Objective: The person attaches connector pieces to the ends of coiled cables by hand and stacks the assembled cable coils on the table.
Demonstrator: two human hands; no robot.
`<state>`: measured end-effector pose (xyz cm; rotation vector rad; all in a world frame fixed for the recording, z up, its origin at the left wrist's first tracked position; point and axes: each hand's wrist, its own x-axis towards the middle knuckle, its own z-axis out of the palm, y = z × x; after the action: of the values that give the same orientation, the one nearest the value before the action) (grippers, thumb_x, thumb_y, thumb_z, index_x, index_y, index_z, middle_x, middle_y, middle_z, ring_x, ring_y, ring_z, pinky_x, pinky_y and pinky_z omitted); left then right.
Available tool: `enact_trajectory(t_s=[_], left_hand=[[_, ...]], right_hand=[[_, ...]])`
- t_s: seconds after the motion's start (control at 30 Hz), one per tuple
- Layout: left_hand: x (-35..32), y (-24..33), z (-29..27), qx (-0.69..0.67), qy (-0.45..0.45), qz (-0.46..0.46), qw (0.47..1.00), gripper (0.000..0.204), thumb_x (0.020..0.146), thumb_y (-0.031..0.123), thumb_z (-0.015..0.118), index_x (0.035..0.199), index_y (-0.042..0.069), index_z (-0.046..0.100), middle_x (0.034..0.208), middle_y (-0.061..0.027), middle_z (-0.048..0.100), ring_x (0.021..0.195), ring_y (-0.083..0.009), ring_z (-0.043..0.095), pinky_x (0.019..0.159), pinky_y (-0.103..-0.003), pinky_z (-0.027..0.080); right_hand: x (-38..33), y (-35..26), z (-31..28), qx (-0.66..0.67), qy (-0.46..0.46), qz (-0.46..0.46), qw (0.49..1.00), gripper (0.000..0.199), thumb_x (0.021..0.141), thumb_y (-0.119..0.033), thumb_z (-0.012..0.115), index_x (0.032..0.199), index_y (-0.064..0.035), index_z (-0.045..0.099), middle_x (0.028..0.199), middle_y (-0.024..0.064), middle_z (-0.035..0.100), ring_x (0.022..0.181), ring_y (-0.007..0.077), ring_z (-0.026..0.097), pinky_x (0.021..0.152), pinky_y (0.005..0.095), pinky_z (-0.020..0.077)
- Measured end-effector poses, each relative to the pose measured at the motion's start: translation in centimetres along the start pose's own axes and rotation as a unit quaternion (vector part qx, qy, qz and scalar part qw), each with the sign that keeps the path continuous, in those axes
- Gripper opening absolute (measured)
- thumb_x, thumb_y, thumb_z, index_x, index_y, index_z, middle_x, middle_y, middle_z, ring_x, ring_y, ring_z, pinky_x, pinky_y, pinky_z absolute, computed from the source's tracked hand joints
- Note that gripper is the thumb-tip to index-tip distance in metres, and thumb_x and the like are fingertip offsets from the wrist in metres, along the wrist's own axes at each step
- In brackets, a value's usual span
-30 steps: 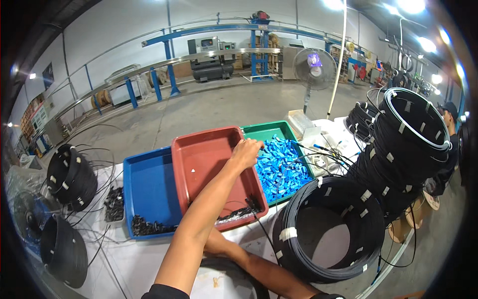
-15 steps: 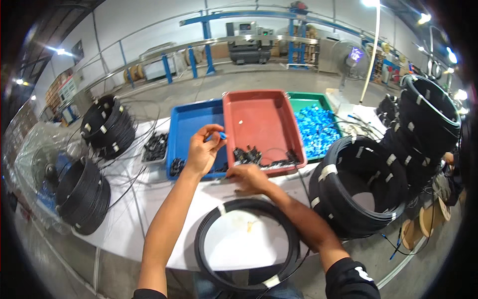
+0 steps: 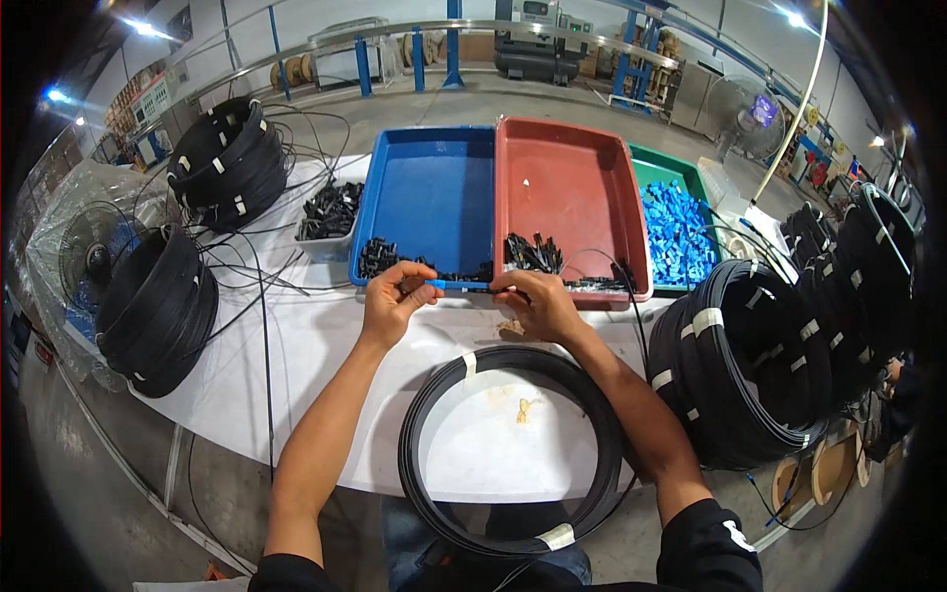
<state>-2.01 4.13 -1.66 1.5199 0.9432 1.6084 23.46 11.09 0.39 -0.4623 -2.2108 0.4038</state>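
Observation:
My left hand [image 3: 393, 308] pinches a small blue plastic connector piece [image 3: 450, 285] between thumb and fingertips. Facing it, my right hand [image 3: 541, 306] is closed on a thin black cable end, mostly hidden by the fingers. The blue piece and the black end meet in line between the hands, just in front of the trays; whether they are joined I cannot tell. Below the hands lies a coil of black cable [image 3: 414, 424], bound with white tape, partly over the table's near edge.
Black parts lie in the near ends of a blue tray [image 3: 429, 187] and a red tray [image 3: 567, 178]. A green tray [image 3: 695, 183] holds blue pieces. A tub of black parts [image 3: 330, 212] stands left. Stacked cable coils flank both sides [image 3: 163, 316] [image 3: 691, 385].
My left hand has come down with the blue piece to meet my right hand, which has turned and closed at the trays' near edge. The whole view has shifted.

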Motion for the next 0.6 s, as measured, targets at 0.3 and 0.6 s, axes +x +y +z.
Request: enact_trajectory(t_s=[0.3,0.6], left_hand=[[-0.7,-1.1,0.1,-0.029,-0.009,-0.051,0.998,0.020,0.098,0.018,0.065,0.108,0.001,0.068,0.084,-0.0103,0.071,0.076,-0.0163,0.070,0.065,-0.027,0.055],[-0.8,0.0,0.7,-0.112,-0.005,-0.125,0.986,0.012,0.094,0.004,0.062,0.106,0.004,0.061,0.092,-0.0107,0.070,0.082,-0.0205,0.071,0.068,-0.029,0.053]], right_hand=[[0.4,-0.4,0.0,0.003,-0.011,-0.033,0.999,0.024,0.081,0.004,0.067,0.103,-0.0062,0.066,0.085,0.0113,0.069,0.072,0.0314,0.068,0.062,0.0390,0.0539],[0.2,-0.5,-0.4,-0.016,-0.011,-0.046,0.999,0.028,0.080,0.006,0.065,0.106,-0.0069,0.066,0.090,0.0115,0.070,0.074,0.0313,0.069,0.062,0.0386,0.0550]])
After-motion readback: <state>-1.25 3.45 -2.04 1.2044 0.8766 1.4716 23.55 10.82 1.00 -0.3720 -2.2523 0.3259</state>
